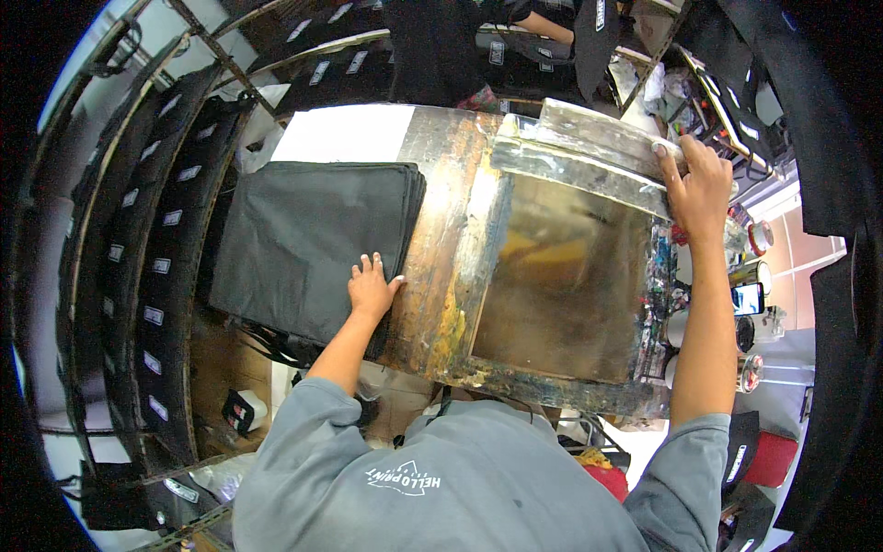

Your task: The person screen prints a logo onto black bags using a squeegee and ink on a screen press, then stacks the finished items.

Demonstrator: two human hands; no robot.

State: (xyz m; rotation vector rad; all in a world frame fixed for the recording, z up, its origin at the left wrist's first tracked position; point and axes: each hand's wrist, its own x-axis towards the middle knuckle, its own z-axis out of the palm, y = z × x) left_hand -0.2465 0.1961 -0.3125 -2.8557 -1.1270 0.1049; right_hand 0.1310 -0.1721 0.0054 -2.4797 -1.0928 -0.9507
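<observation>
I judge the racked pieces [169, 287] printed, the black stack [303, 235] remaining, left hand [371, 293] spread on it, right hand [699, 193] gripping the grey bar [602, 135].

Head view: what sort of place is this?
Probably a small screen-printing workshop: a paint-smeared frame lies beside a stack of black fabric, and racks at the left hold black pieces with white printed marks.

White lettering [405, 480] on grey shirt [478, 515] — labels [172, 218] illegible.
</observation>
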